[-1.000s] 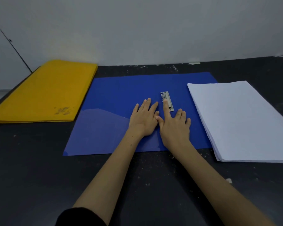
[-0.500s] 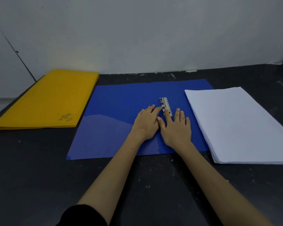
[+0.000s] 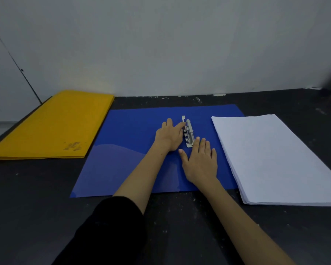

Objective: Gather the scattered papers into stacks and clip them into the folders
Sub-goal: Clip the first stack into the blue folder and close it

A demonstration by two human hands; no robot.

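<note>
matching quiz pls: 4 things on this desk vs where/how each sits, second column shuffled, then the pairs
Things:
1. blue folder
2. yellow folder stack
3. white paper stack
4. metal clip

Places or states:
A. far left of the desk, closed
B. right of the blue folder
C. lever raised, left hand at it
D. open flat at the middle, right hand flat on it

Pairs: 1-D, 2-A, 3-B, 4-C

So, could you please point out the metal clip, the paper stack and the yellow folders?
metal clip [image 3: 189, 133]: head view, middle of its bar.
paper stack [image 3: 271, 157]: head view, top sheet.
yellow folders [image 3: 52, 125]: head view, top cover.
</note>
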